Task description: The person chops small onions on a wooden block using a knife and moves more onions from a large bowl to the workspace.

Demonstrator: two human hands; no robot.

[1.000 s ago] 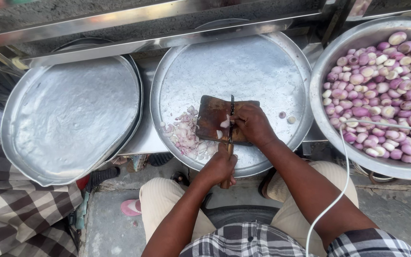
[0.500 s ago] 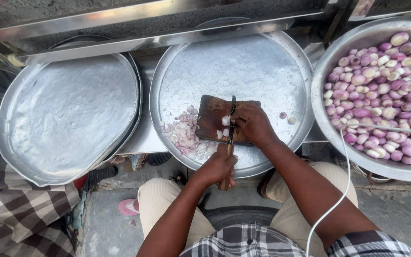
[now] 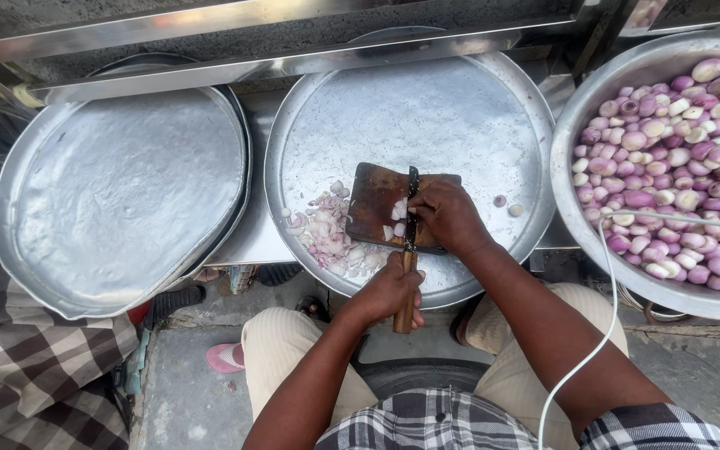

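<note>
Left hand (image 3: pixel 389 287): wrapped tight round the brown wooden handle of a narrow dark-bladed knife (image 3: pixel 411 218), the blade lying across the board and pointing to twelve o'clock.
Right hand (image 3: pixel 446 212): fingers curled down, pinning something small against the board right beside the blade; what it grips is hidden under the fingers, though the white slivers next to it suggest a shallot.
Board: a small, worn, dark brown wooden chopping board (image 3: pixel 375 202) sitting in the near half of the round steel tray (image 3: pixel 452 108) in the middle, with a few pale slices on it touching the knife's left side.
Done so far: a modest heap of chopped pink-white shallot pieces (image 3: pixel 327 236) lies on the tray just off the board at nine o'clock.
Waiting close by: two loose peeled shallots (image 3: pixel 507 206) on the tray at three o'clock from the board, just beside the right wrist.
Left to do: the big steel basin of peeled purple and white shallots (image 3: pixel 677 150), well off at three o'clock, looks brim-full, so by my reckoning the chopping has barely started.
Spare tray: the large dented steel tray (image 3: pixel 118 192) at nine o'clock holds nothing chopped.
Counter: I cannot tell what carries the trays; they overlap a steel ledge (image 3: pixel 293 62) at twelve o'clock.
</note>
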